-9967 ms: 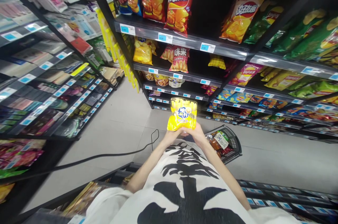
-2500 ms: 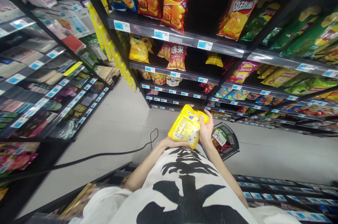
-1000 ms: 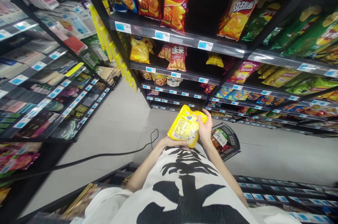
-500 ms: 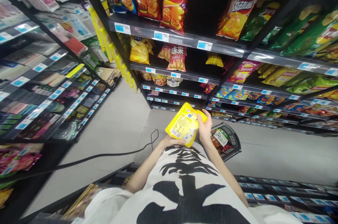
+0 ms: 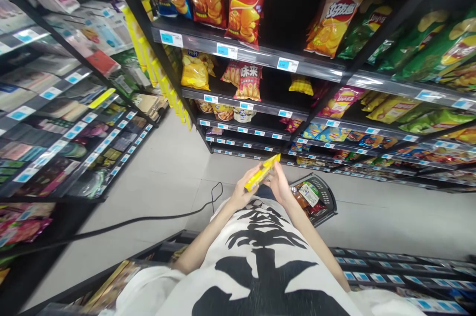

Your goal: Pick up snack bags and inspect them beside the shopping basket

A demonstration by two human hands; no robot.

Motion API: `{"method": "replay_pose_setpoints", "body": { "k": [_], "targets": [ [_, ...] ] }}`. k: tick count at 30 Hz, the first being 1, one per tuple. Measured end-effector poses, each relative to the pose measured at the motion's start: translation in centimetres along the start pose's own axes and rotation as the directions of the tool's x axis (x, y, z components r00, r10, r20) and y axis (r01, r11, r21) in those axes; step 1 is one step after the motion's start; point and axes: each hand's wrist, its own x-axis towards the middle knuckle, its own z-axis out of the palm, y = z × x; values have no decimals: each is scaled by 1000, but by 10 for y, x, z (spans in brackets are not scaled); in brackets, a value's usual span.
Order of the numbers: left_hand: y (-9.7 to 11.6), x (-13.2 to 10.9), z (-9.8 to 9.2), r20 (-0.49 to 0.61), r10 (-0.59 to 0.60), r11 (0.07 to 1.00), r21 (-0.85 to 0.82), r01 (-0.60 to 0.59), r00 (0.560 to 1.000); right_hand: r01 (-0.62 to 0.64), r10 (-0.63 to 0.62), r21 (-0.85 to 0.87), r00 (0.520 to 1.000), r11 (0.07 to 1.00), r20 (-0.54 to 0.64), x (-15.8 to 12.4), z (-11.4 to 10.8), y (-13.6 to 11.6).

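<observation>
A yellow snack packet (image 5: 263,172) is held between both hands in front of my torso, seen nearly edge-on and slanting up to the right. My left hand (image 5: 242,191) grips its lower left end. My right hand (image 5: 278,184) holds the right side near the upper end. The printed faces of the packet are mostly out of sight at this angle.
A black basket (image 5: 327,197) with packaged food sits on the floor to the right. Snack shelves (image 5: 256,56) stand ahead, with another shelf unit (image 5: 48,142) at the left. A black cable (image 5: 148,218) crosses the floor at the left.
The yellow packet has turned from showing its broad printed back to nearly edge-on. My left hand has come up along its left side, and my right hand has shifted slightly left and lower.
</observation>
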Motion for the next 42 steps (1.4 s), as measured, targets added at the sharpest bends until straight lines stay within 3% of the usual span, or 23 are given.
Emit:
{"method": "replay_pose_setpoints", "body": {
  "k": [3, 7, 12, 21, 24, 27, 31, 35, 40, 42],
  "targets": [
    [8, 6, 1, 231, 222, 882, 366, -296, 947, -51, 31, 163, 991, 985, 127, -7, 5, -5],
    [16, 11, 3, 427, 189, 655, 616, -438, 884, -38, 10, 277, 995, 960, 100, -13, 6, -11],
    [19, 12, 2, 537, 196, 509, 659, -553, 820, -31, 14, 316, 998, 948, 56, -13, 3, -15],
    [14, 6, -2, 580, 342, 437, 598, -672, 739, -99, 87, 302, 995, 948, 51, -6, 6, -14],
    [10, 5, -2, 605, 277, 470, 592, -654, 747, -82, 101, 277, 993, 957, -55, 5, -1, -11],
    [6, 4, -1, 636, 179, 568, 556, -607, 750, -121, 145, 187, 982, 975, -119, 18, -15, -5],
    [5, 5, 1, 643, 61, 753, 473, -458, 764, -191, 186, -97, 981, 977, -58, 27, -39, 3],
    [4, 5, 3, 587, -60, 884, 407, -231, 807, -215, 234, -368, 972, 905, 9, 36, -61, -5],
    [-4, 3, 1, 490, 22, 967, 211, -144, 871, -370, 484, -574, 873, 730, 54, 65, -84, -30],
    [-11, 0, 2, 372, 26, 973, 203, -109, 928, -428, 562, -602, 826, 674, 43, 82, -89, -35]
  ]
}}
